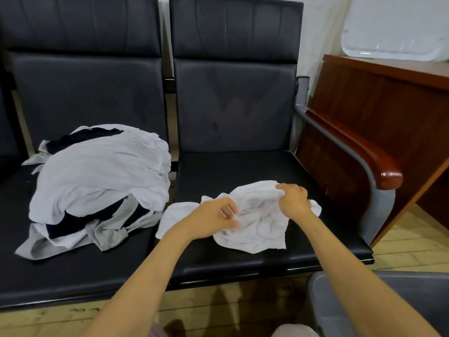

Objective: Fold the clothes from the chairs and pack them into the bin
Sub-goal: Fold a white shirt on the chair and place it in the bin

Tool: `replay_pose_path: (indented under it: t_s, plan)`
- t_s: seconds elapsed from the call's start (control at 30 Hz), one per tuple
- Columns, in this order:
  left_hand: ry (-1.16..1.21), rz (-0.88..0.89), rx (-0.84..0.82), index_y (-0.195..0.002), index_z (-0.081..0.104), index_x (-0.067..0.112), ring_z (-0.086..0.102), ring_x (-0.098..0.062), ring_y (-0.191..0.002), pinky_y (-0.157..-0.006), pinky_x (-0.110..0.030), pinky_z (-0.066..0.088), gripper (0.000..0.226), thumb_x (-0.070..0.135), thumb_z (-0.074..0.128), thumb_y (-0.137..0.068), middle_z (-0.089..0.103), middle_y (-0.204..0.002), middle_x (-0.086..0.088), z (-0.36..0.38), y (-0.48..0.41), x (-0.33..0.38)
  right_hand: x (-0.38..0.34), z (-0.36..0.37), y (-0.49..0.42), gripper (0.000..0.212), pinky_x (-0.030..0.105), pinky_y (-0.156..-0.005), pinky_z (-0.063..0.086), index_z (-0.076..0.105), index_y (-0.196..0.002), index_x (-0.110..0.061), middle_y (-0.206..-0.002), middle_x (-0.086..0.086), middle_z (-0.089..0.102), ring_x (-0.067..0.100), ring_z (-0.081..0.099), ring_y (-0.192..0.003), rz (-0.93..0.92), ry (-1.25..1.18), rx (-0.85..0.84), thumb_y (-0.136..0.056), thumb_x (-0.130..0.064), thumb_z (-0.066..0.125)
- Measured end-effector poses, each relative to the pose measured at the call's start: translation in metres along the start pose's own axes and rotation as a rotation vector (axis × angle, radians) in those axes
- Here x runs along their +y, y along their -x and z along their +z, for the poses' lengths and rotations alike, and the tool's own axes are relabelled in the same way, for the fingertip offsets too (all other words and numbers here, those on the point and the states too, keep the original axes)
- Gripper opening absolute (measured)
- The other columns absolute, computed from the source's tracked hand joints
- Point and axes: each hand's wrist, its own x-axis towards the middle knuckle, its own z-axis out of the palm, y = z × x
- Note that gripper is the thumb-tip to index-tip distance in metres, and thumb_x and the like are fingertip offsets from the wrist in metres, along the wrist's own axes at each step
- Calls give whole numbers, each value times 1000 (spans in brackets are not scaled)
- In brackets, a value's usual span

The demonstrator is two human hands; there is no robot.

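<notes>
A crumpled white garment lies on the seat of the right black chair. My left hand pinches its left part with curled fingers. My right hand grips a bunch of the cloth at its upper right edge. A heap of clothes, white, grey and black, is piled on the seat of the left black chair. The grey bin shows at the bottom right, partly behind my right forearm; its inside is out of view.
A wooden armrest on a grey frame bounds the right chair. Behind it stands a brown wooden desk with a white tray on top. Pale wooden floor runs in front of the chairs.
</notes>
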Motion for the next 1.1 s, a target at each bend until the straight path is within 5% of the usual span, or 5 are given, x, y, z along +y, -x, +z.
replay_pose_path:
  t_s: [0.1,0.27,0.57,0.7,1.1]
  plan:
    - [-31,-3,-180,-112,68,25,59,-2,-103,-87,-12,45,23,27,64,-90,66,-111,13,5,-1,-8,-7,7,7,47,33,-96,43,51,-135,-17,-137,5,46,23,45,-122,-72,-214,-12,-94,3,41]
    - [-201,-226,447,-115,62,14,59,-20,-102,-82,-21,44,24,19,58,-91,60,-118,-6,-11,-17,-40,-37,36,42,19,28,-79,50,66,-102,-10,-100,1,65,19,61,-91,-414,-232,-255,-94,-16,50]
    - [-110,-425,376,-126,50,-3,60,-21,-92,-72,-28,38,62,49,54,-91,63,-100,-8,0,-24,-58,-19,34,43,9,19,-79,49,66,-95,-17,-92,-6,63,14,61,-91,-460,-1,-451,-88,-23,66]
    - [-239,-389,369,-108,61,15,58,-26,-105,-84,-32,44,27,33,62,-87,64,-110,-9,2,-27,-67,-10,26,44,19,13,-68,39,65,-100,-18,-86,-7,59,6,53,-77,-437,-28,-468,-90,-34,63]
    - [309,143,931,-89,36,21,38,-11,-56,-51,-19,36,16,30,43,-101,41,-64,-3,-17,-5,-20,-18,14,34,9,16,-72,44,60,-101,-15,-102,-6,47,8,52,-86,-458,-412,447,-98,-16,52]
